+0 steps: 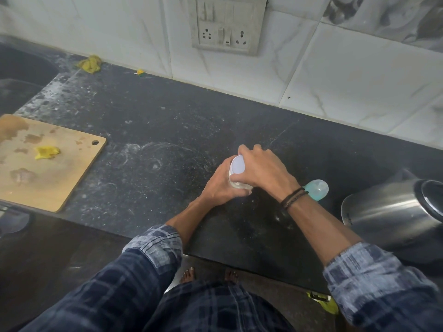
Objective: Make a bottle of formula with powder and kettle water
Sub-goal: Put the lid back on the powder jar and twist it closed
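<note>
Two hands on one powder jar (237, 165), white-lidded, standing on the black stone counter (155, 121) at mid-depth, right of centre. Left hand (220, 188) curled round the jar's body from the near side; right hand (263, 168) clasped over the lid's far rim, fingers bent down around it, dark cords (293, 198) on the wrist. Feeding bottle (317, 189), teal collar and clear cap, just beyond the right wrist and partly hidden by it; upright or lying, cannot tell. Steel kettle (388, 209), near the bottle at the right edge of view, cut off by the frame. Bare counter runs wide to the left of the jar and back to the tiled wall (335, 80), dusted with pale smears. Wooden cutting board (60, 173) well apart at the left, its near corner at the counter's front edge, a yellow scrap (46, 152) on it. Sink (21, 75) at far left; yellow cloth (90, 64) beside it against the wall. Socket panel (227, 22) on the wall above.
</note>
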The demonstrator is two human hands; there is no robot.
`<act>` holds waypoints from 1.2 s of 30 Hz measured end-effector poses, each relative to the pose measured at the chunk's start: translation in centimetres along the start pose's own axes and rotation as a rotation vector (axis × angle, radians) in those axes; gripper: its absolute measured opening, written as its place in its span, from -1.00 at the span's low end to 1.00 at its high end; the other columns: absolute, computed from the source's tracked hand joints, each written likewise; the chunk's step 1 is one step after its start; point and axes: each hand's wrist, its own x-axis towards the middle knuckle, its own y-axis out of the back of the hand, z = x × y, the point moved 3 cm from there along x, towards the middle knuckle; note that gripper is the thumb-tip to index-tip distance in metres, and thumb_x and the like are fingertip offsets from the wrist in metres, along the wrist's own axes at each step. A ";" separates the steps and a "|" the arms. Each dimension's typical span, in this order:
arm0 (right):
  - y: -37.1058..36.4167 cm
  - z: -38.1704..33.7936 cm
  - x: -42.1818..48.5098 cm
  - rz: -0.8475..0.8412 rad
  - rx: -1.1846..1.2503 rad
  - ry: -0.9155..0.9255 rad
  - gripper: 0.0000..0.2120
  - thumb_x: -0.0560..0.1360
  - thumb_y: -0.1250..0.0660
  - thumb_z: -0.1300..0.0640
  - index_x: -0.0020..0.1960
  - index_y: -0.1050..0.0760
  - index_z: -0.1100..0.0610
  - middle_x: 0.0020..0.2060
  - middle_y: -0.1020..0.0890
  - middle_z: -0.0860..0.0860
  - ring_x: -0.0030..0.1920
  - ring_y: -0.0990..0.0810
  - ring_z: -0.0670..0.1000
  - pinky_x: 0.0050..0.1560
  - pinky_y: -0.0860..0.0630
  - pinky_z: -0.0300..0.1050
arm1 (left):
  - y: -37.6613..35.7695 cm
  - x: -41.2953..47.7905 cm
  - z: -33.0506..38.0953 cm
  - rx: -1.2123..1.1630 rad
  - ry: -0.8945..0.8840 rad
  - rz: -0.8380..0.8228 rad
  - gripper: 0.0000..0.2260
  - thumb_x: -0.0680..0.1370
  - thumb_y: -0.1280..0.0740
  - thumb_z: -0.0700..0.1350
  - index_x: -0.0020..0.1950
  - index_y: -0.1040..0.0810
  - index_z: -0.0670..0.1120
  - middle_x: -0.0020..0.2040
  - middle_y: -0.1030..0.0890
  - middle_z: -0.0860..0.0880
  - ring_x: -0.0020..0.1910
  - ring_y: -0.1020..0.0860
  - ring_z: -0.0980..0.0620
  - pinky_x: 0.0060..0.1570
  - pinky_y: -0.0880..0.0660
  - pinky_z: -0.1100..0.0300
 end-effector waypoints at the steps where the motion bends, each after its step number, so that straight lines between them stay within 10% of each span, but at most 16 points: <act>1: -0.1 -0.1 0.0 0.007 0.000 -0.011 -0.37 0.44 -0.42 -0.22 0.37 -0.35 0.06 0.15 -0.53 0.17 0.04 -0.61 0.23 -0.17 -0.44 -0.02 | 0.0 0.0 -0.1 0.004 -0.004 -0.001 -0.26 0.29 -0.61 -0.12 0.36 -0.33 0.12 0.24 -0.54 0.06 0.21 -0.55 0.05 0.20 -0.53 0.07; 16: -1.4 -1.0 -0.5 0.126 -0.015 -0.115 -0.47 0.55 -0.25 -0.26 0.23 -0.38 0.18 0.04 -0.64 0.19 0.03 -0.63 0.20 -0.18 -0.37 -0.05 | -0.7 0.5 -1.8 0.070 -0.007 0.081 -0.22 0.27 -0.69 0.02 0.41 -0.41 0.06 0.30 -0.54 0.11 0.29 -0.54 0.05 0.21 -0.53 -0.05; 22: -2.1 1.1 -0.6 0.075 -0.090 0.049 -0.34 0.52 -0.09 -0.46 0.44 -0.23 -0.05 0.16 -0.54 0.15 0.07 -0.62 0.27 -0.03 -0.48 0.10 | -0.4 0.0 -1.5 0.066 -0.016 0.077 -0.18 0.25 -0.63 0.00 0.37 -0.29 0.38 0.33 -0.46 0.21 0.31 -0.47 0.18 0.25 -0.48 0.14; 29: -3.3 1.6 0.0 0.241 -0.231 0.161 -0.35 0.53 -0.02 -0.46 0.39 -0.29 -0.01 -0.13 -0.61 0.16 -0.27 -0.63 0.21 -0.33 -0.44 -0.06 | -0.9 0.0 -2.3 0.015 0.066 0.091 -0.13 0.22 -0.66 0.00 0.45 -0.32 0.12 0.31 -0.48 0.21 0.27 -0.50 0.20 0.20 -0.53 0.04; 36: -4.5 0.2 -0.7 0.374 -0.193 -0.107 -0.34 0.51 -0.02 -0.42 0.27 -0.40 0.09 -0.34 -0.58 0.15 -0.49 -0.40 0.13 -0.44 -0.21 -0.14 | -1.7 -0.5 -1.7 -0.024 0.075 0.181 -0.15 0.28 -0.70 0.00 0.46 -0.34 0.06 0.33 -0.51 0.16 0.27 -0.53 0.21 0.19 -0.50 0.24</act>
